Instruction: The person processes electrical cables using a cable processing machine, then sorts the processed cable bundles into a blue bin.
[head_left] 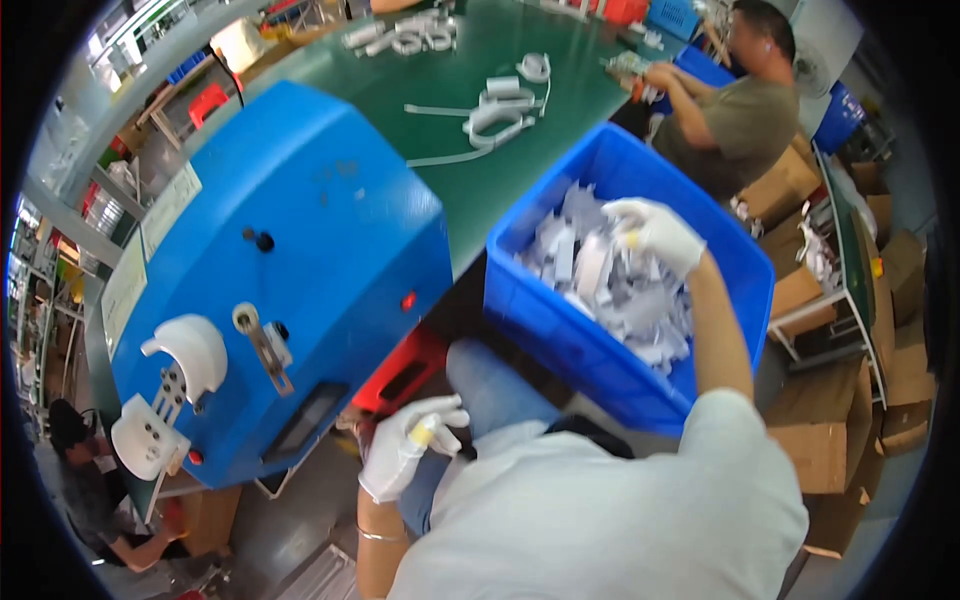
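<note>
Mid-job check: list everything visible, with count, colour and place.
Machine: one, blue, left
Curved pads: two, white, on the machine
Table: one, green, top centre
Strips: several, white, on the table
Bin: one, blue, right of centre
Scraps: many, white and grey, in the bin
Cardboard boxes: several, brown, right
Other people: two, olive and dark tops, upper right and lower left
Left hand: one, white-gloved, near the lap
Right hand: one, white-gloved, in the bin

A white-gloved right hand reached into a deep blue plastic bin
Thin grey-white scraps lay heaped inside; the white-gloved left hand was near a large angular blue machine
</note>
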